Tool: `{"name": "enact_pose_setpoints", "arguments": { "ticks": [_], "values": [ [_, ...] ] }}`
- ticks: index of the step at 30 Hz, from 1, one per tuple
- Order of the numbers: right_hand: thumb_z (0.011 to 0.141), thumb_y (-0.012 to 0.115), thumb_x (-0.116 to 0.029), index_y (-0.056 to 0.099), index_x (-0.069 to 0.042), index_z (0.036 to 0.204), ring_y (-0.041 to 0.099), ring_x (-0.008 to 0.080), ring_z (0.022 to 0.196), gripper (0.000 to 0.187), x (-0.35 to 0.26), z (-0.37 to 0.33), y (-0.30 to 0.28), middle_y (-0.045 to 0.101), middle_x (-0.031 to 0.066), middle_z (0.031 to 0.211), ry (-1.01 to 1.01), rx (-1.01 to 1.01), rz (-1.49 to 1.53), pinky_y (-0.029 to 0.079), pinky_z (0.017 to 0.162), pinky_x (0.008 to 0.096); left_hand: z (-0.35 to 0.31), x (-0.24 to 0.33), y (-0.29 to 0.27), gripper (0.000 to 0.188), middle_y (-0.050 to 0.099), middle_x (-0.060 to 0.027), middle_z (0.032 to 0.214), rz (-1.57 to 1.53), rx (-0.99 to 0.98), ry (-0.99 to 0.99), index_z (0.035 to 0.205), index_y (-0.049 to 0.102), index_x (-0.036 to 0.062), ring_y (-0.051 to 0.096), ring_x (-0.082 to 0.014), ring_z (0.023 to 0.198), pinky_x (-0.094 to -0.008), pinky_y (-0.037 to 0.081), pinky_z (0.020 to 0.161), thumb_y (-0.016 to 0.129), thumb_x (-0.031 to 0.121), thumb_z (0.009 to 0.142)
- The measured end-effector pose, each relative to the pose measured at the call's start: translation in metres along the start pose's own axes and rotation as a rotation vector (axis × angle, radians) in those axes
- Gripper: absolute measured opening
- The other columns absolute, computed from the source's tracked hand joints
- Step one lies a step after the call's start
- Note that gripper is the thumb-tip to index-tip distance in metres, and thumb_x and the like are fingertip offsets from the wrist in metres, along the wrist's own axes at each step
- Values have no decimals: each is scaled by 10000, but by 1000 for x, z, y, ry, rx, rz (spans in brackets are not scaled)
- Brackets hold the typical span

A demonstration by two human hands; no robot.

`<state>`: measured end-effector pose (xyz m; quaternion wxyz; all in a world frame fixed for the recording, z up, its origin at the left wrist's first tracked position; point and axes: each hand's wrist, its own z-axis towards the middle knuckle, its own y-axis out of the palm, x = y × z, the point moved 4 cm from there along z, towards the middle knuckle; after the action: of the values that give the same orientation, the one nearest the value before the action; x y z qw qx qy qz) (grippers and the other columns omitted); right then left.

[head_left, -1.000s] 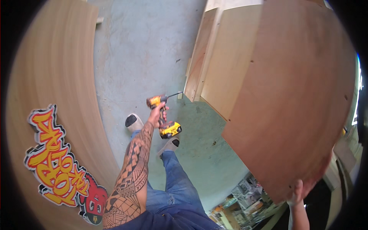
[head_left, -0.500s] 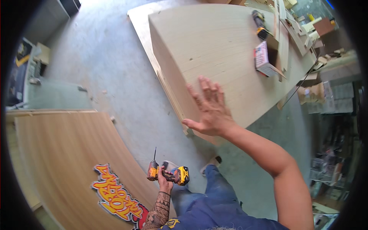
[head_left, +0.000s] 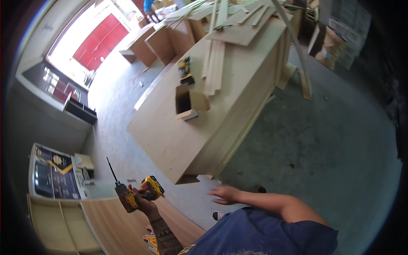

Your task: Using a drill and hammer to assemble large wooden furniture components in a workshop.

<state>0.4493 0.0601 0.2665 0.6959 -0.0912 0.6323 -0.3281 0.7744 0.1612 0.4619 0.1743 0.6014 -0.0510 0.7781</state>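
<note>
My left hand (head_left: 143, 205) is wrapped round the handle of a yellow-and-black cordless impact driver (head_left: 126, 198), raised at the lower left with its long thin bit pointing up. My right hand (head_left: 226, 194) is off the near corner of a large pale plywood cabinet (head_left: 170, 148), its fingers loosely stretched toward the left and a little blurred. Nothing shows in it. On the cabinet's top face stand an open cardboard box (head_left: 185, 104) and a second yellow-and-black cordless tool (head_left: 185, 71).
Wood strips and a board (head_left: 242, 25) lie over the cabinet's far end. A long strip (head_left: 297, 46) leans at its right side. Brown-faced panels (head_left: 180, 38) stand beyond. At lower left is a wood panel (head_left: 114, 221) with a colourful sign. A person (head_left: 148, 9) stands far off.
The view has swung, showing the cabinet's other side and more of the room. My right hand has left the cabinet's top and drawn back toward me. The driver stays in my left hand, now raised.
</note>
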Motion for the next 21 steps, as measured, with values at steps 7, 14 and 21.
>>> {"name": "enact_pose_setpoints", "arguments": {
  "ticks": [7,14,21],
  "values": [
    [939,597,-496,450,-55,1508,453,353,1404,734,175,-567,-63,436,205,1548,2054,97,55,377,1144,482,52,-62,162,454,596,-32,1151,-113,-78,15,1336,552,16,591,-156,992,-321,505,882,703,221,960],
    [1033,449,-519,485,-83,1414,579,257,1058,580,152,-690,-177,595,112,1187,1482,2164,483,459,974,451,86,-117,234,345,630,-10,977,12,65,11,1228,670,24,590,-106,817,-261,518,711,702,231,955],
    [983,565,-419,581,-86,1293,661,275,850,454,294,-473,-184,675,161,1009,1576,1459,1225,547,714,456,129,-126,268,332,620,-5,922,107,206,-104,1139,695,26,607,-114,825,-257,522,720,719,281,928]
  ]
}}
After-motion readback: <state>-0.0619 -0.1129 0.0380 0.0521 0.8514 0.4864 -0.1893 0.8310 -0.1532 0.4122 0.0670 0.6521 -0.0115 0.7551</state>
